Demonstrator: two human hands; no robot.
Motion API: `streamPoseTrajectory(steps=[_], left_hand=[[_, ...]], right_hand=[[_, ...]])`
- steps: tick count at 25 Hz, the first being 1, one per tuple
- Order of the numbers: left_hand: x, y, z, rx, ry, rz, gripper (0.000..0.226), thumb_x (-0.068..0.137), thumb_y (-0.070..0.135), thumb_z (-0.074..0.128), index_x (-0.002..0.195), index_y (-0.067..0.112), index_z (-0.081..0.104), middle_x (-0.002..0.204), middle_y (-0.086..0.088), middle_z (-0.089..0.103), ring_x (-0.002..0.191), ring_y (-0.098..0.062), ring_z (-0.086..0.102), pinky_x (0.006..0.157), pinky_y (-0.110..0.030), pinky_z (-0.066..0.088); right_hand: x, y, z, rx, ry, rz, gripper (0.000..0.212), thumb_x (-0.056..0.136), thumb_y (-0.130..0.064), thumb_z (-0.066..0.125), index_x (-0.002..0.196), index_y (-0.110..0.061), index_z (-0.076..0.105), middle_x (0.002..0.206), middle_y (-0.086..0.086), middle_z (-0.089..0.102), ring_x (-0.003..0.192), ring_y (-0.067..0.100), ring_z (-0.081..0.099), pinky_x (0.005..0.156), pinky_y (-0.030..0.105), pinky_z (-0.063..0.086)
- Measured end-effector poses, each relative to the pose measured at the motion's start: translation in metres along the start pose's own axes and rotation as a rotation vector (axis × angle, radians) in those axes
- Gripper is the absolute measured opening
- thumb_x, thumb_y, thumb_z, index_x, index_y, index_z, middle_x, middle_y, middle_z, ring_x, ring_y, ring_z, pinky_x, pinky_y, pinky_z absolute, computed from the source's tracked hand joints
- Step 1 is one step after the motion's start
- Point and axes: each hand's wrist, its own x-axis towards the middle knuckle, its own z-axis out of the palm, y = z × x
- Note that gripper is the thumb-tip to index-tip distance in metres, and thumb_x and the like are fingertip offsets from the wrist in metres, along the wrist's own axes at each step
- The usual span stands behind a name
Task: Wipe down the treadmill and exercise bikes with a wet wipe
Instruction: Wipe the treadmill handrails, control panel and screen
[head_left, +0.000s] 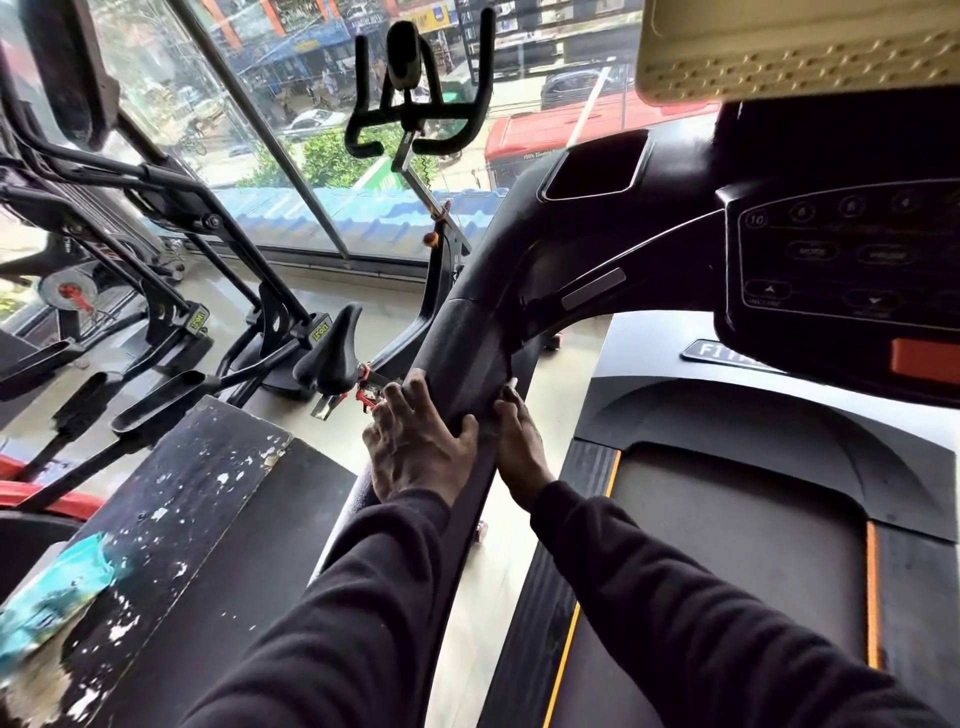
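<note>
Black padded treadmill handrail (457, 358) — matte, dusty, both hands gripping

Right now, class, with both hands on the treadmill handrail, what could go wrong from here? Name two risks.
1. The wipe shows only as a white sliver above the right hand; it could slip out and wiping would miss spots.
2. The left hand sits close to the bike's red clamp; sliding along the handrail might knock the knuckles.

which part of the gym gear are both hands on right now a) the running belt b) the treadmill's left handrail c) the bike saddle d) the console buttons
b, the left hand wraps over the padded treadmill handrail and the right hand touches its other side.
</note>
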Motion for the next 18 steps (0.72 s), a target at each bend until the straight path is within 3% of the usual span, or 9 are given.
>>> streamPoseTrajectory(steps=[4, 6, 9, 11, 14, 16, 18], left_hand=[[0.005, -0.002, -0.001, -0.015, 0.002, 0.006, 0.080, 0.087, 0.056, 0.053, 0.150, 0.022, 0.017, 0.153, -0.013, 0.026, 0.140, -0.032, 0.028, 0.113, -0.047, 0.023], [0.002, -0.003, 0.000, -0.007, -0.008, -0.003, 0.082, 0.087, 0.056, 0.054, 0.151, 0.021, 0.017, 0.154, -0.014, 0.026, 0.141, -0.033, 0.027, 0.115, -0.048, 0.022], [0.003, -0.002, 0.002, 0.036, 0.040, 0.013, 0.088, 0.078, 0.056, 0.066, 0.146, 0.021, 0.022, 0.145, -0.012, 0.033, 0.134, -0.033, 0.034, 0.110, -0.046, 0.027], [0.006, -0.002, 0.004, 0.068, 0.042, 0.021, 0.091, 0.072, 0.054, 0.072, 0.142, 0.020, 0.025, 0.139, -0.011, 0.035, 0.130, -0.033, 0.038, 0.106, -0.046, 0.031], [0.007, -0.004, 0.007, 0.071, 0.032, 0.026, 0.094, 0.070, 0.052, 0.076, 0.143, 0.019, 0.027, 0.140, -0.012, 0.036, 0.131, -0.033, 0.038, 0.106, -0.049, 0.034], [0.007, -0.005, 0.008, 0.061, 0.041, 0.036, 0.094, 0.070, 0.053, 0.077, 0.142, 0.019, 0.027, 0.140, -0.011, 0.036, 0.130, -0.034, 0.039, 0.106, -0.050, 0.035], [0.008, -0.006, 0.009, 0.059, 0.047, 0.044, 0.094, 0.069, 0.052, 0.077, 0.142, 0.019, 0.027, 0.140, -0.012, 0.036, 0.130, -0.034, 0.039, 0.107, -0.051, 0.034]], right_hand=[[0.009, -0.029, 0.004, -0.007, 0.028, -0.164, 0.061, 0.089, -0.028, 0.033, 0.149, -0.017, 0.037, 0.155, -0.005, 0.034, 0.142, 0.004, 0.029, 0.116, 0.021, 0.023], [0.003, -0.009, 0.003, -0.026, 0.027, -0.186, 0.061, 0.090, -0.024, 0.032, 0.150, -0.014, 0.032, 0.157, -0.006, 0.027, 0.145, 0.004, 0.022, 0.117, 0.019, 0.017], [-0.011, 0.038, -0.001, -0.063, -0.020, -0.026, 0.058, 0.095, -0.020, 0.033, 0.152, -0.009, 0.025, 0.158, -0.005, 0.021, 0.147, 0.009, 0.018, 0.118, 0.019, 0.013], [-0.019, 0.054, -0.002, -0.114, 0.003, 0.024, 0.053, 0.097, -0.008, 0.043, 0.149, -0.009, 0.034, 0.154, 0.001, 0.033, 0.142, 0.011, 0.031, 0.116, 0.022, 0.022], [-0.020, 0.059, -0.006, -0.137, 0.161, 0.167, 0.029, 0.088, -0.012, 0.065, 0.117, -0.014, 0.066, 0.116, 0.004, 0.068, 0.106, 0.020, 0.064, 0.095, 0.035, 0.050], [-0.020, 0.061, -0.013, -0.063, 0.216, 0.245, 0.005, 0.086, -0.022, 0.070, 0.091, -0.024, 0.071, 0.089, 0.000, 0.073, 0.081, 0.022, 0.070, 0.079, 0.044, 0.056], [-0.013, 0.071, -0.019, 0.011, 0.287, 0.279, 0.005, 0.084, -0.025, 0.068, 0.083, -0.029, 0.068, 0.079, -0.002, 0.072, 0.070, 0.023, 0.067, 0.072, 0.050, 0.057]])
